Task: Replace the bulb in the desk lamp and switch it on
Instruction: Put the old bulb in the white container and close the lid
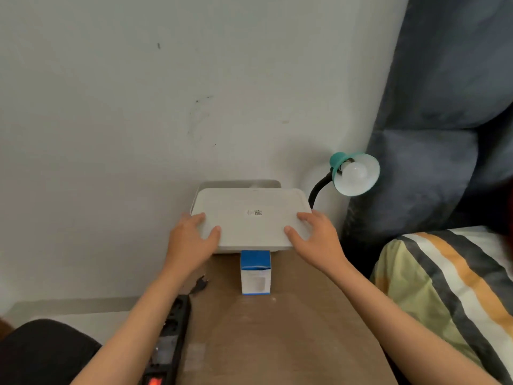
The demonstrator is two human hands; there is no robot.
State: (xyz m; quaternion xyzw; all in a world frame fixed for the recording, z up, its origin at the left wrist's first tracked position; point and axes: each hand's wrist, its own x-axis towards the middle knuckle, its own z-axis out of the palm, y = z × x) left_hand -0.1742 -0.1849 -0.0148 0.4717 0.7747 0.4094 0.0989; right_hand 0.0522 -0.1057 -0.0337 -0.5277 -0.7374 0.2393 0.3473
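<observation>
A teal desk lamp (358,173) on a black gooseneck stands at the back right, with a white bulb (355,173) in its shade. A blue and white bulb box (255,272) stands upright on the brown table (277,329). Behind the box, a flat white lid (251,218) is held tilted above a white tray by both hands. My left hand (191,240) grips the lid's left front corner. My right hand (316,237) grips its right front corner. The lamp's base is hidden behind the lid.
A black power strip (169,337) with a lit red switch lies along the table's left edge, a black plug (201,283) beside it. A striped pillow (449,295) and dark blue upholstery (444,107) fill the right. A white wall is behind.
</observation>
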